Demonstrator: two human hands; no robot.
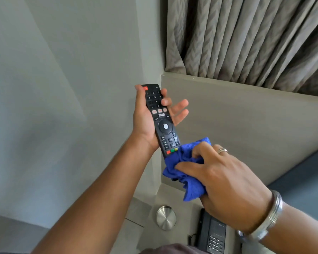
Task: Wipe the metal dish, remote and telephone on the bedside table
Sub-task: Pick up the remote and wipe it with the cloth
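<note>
My left hand (145, 121) holds a long black remote (161, 118) upright in the air, buttons facing me, fingers curled behind it. My right hand (222, 180) grips a bunched blue cloth (187, 171) pressed around the remote's lower end, which the cloth hides. Below, on the bedside table (147, 233), lies a round brushed metal dish (166, 218). To its right stands a dark telephone (212, 235) with a keypad, partly hidden by my right wrist.
A grey wall fills the left side. A padded grey headboard panel (246, 125) runs along the right, with patterned curtains (246, 37) above it. A dark blue surface (305, 184) shows at the right edge. A phone cord (190, 237) lies beside the telephone.
</note>
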